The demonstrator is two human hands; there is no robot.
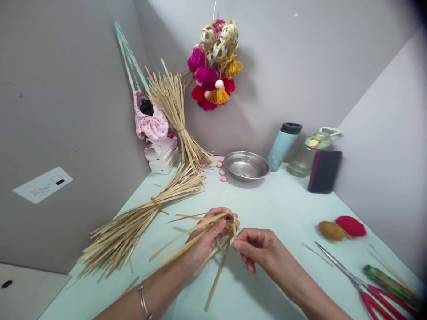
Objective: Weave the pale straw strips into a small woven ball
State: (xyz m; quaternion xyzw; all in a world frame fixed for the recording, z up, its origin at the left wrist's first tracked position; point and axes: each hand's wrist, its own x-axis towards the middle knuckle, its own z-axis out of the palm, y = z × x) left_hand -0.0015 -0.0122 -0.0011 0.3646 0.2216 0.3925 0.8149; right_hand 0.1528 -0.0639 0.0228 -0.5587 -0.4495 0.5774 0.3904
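My left hand [203, 244] is closed round a small woven knot of pale bamboo strips [230, 221], held just above the light table [280, 204]. Long loose ends of the strips [187, 238] stick out to the left and hang down toward me. My right hand [255, 249] sits just right of the knot, its thumb and fingers pinched on one strip end. A metal bangle is on my left wrist.
A tied bundle of strips [140, 220] lies at the left, another bundle [175, 115] leans in the corner. A steel bowl [247, 166], tumbler [284, 146], bottle [308, 155] and phone [324, 171] stand at the back. Red-handled scissors [363, 286] and pompoms [342, 229] lie right. Woven balls with tassels [215, 62] hang above.
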